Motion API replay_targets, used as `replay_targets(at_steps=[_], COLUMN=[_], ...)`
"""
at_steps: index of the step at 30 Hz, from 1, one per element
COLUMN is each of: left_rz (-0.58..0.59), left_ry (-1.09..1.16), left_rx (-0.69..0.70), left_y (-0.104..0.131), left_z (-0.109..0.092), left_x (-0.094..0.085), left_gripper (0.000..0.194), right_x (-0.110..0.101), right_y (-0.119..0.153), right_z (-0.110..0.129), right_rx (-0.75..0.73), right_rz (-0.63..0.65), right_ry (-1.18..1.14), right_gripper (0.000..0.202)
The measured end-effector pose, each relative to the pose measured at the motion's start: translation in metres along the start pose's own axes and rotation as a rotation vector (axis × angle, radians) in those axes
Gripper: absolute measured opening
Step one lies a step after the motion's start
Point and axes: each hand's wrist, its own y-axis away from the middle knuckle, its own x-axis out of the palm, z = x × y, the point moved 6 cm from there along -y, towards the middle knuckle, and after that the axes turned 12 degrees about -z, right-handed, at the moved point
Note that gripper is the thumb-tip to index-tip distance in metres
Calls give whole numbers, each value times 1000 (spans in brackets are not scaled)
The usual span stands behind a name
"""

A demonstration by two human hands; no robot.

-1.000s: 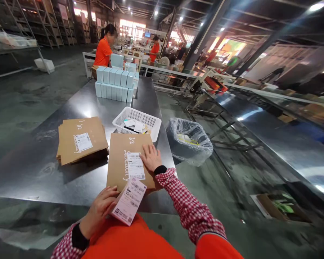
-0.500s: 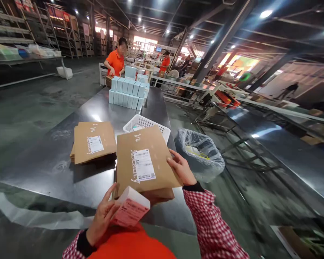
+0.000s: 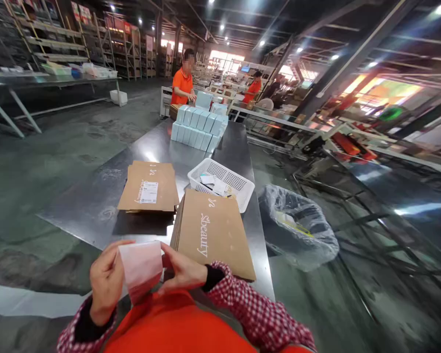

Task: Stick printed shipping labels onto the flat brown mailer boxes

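Close to my body, my left hand grips the left side of a pinkish-white label stack. The fingers of my right hand close on its right edge. Just beyond my right hand lies a pile of brown cardboard mailers with white lettering and no label on the top one. To its left, a second brown pile has a white shipping label on top.
A white perforated basket with small items sits behind the mailers. Light blue boxes are stacked farther back, near a person in orange. A bin lined with clear plastic stands right of the metal table.
My right hand has left the mailer and come to the label stack. The labelled mailer has gone from the right pile, and the left pile's top mailer sits differently. The view has shifted left.
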Motion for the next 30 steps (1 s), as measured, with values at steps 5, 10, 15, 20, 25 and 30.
replay_targets(at_steps=[5, 10, 15, 20, 25, 30], left_rz=[42, 365, 498, 519, 550, 785], left_ry=[-198, -143, -44, 50, -48, 13], left_rx=[-59, 51, -62, -138, -44, 289], left_y=[-32, -3, 32, 44, 49, 65], left_z=[11, -9, -9, -9, -14, -10], left_x=[-11, 11, 49, 73, 87, 99], left_gripper=[43, 64, 35, 42, 42, 32], right_x=[8, -17, -25, -35, -48, -149], right_y=[7, 26, 50, 69, 85, 117], right_z=[4, 42, 38, 30, 30, 36], right_rx=[-104, -240, -210, -166, -176, -191], right_rz=[-310, -420, -580, -754, -832, -1347], right_ry=[32, 246, 332, 274, 148, 134], right_gripper=[70, 40, 25, 12, 9, 16])
